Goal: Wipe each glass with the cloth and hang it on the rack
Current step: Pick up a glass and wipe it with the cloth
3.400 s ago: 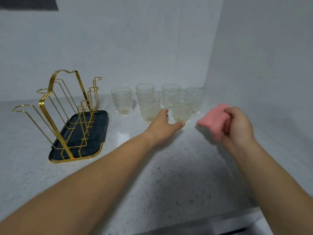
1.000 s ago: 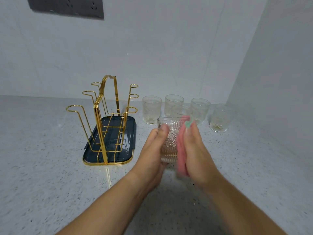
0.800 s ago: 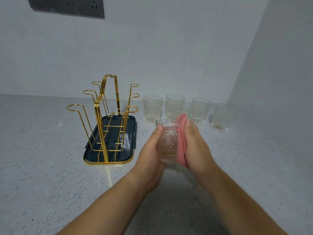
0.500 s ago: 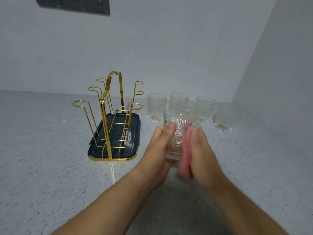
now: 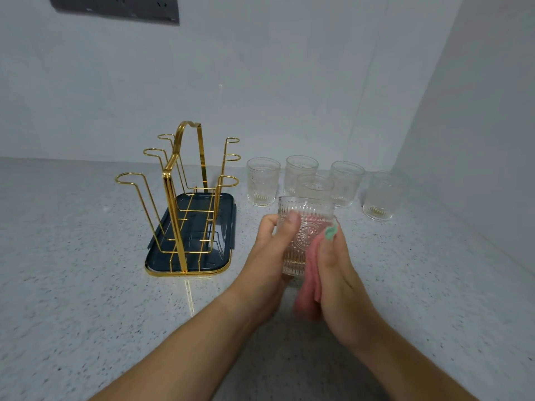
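My left hand [image 5: 270, 250] grips an embossed clear glass [image 5: 304, 233] upright above the counter. My right hand [image 5: 338, 273] presses a pink cloth [image 5: 310, 282] against the glass's right side; the cloth hangs down below my palm and has a green tag [image 5: 331, 231] at its top. A gold wire rack [image 5: 185, 195] on a dark tray [image 5: 223, 227] stands to the left, with nothing on its hoops. Behind my hands several more glasses stand on the counter, among them one nearest the rack [image 5: 263, 180] and one at the far right [image 5: 381, 195].
The speckled grey counter [image 5: 86, 285] ends at a back wall and a side wall on the right that form a corner behind the glasses. A dark socket panel [image 5: 115, 7] is on the back wall, upper left.
Since 3.4 s ago my left hand took one glass out of the group and lifted it. Over the last second the cloth in my right hand has rubbed up and down its side.
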A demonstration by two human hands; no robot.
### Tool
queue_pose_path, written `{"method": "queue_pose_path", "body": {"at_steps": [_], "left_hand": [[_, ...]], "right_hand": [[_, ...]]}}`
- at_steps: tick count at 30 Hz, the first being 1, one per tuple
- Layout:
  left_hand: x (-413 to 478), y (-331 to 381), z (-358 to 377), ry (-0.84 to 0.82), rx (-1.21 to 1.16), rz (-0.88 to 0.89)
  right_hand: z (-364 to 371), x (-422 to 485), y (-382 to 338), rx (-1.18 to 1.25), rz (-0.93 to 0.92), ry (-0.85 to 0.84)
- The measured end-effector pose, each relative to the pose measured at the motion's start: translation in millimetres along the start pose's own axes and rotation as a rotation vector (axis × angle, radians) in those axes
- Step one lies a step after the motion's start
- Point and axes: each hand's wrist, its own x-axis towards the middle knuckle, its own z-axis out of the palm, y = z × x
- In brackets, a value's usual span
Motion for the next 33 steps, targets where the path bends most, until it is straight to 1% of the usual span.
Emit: {"method": "queue_pose_path", "body": {"at_steps": [1,3,5,7,10,13,16,19,20,22,23,24,27,28,30,33], "left_hand": [[0.7,-1.1,1.4,0.000,-0.011,-0.012],[1.7,0.5,5.7,-0.025,-0.025,-0.019],[1.8,0.9,10.6,-0.048,-0.042,-0.028],[0.8,4.0,13.1,-0.045,-0.066,-0.028],[2.2,4.5,4.7,0.020,-0.058,0.001],[1.2,1.7,-2.6,0.035,-0.003,0.000],[0.8,-0.1,-1.5,0.012,-0.029,0.006],[4.1,0.5,2.7,-0.003,-0.128,-0.031],[5.4,0.9,4.0,-0.023,-0.167,-0.038],[5.3,3.1,7.7,-0.071,-0.205,-0.040],[4.2,4.9,8.4,-0.073,-0.219,-0.037],[4.3,5.7,8.0,-0.060,-0.236,-0.033],[3.6,9.8,2.9,0.011,-0.289,-0.048],[1.8,11.5,2.5,0.023,-0.273,-0.049],[-0.5,11.4,3.3,0.035,-0.197,-0.048],[1.0,8.8,3.4,0.056,-0.093,-0.048]], "right_hand": [[-5.3,9.2,-1.9,0.002,0.032,0.029],[-20.8,32.2,-8.9,0.080,0.034,0.140],[-29.9,50.4,-21.2,0.136,0.066,0.186],[-23.6,52.5,-25.7,0.123,0.071,0.168],[-4.0,30.9,-8.3,0.055,0.016,0.063],[8.8,5.4,2.7,0.094,-0.030,0.002],[2.8,0.0,2.1,0.066,-0.040,0.044],[-14.6,26.6,-9.6,-0.017,0.036,0.060],[-19.2,36.1,-13.6,0.004,0.040,0.084],[-24.7,48.0,-17.5,0.199,0.093,0.129],[-23.8,49.1,-15.5,0.238,0.098,0.119],[-20.5,46.8,-14.4,0.211,0.091,0.083],[1.9,24.0,-2.9,0.058,0.063,0.007],[7.1,15.2,-0.2,0.031,0.060,-0.005],[7.2,8.1,3.7,0.055,0.071,0.002],[0.1,11.1,-5.9,0.030,0.067,0.023]]}}
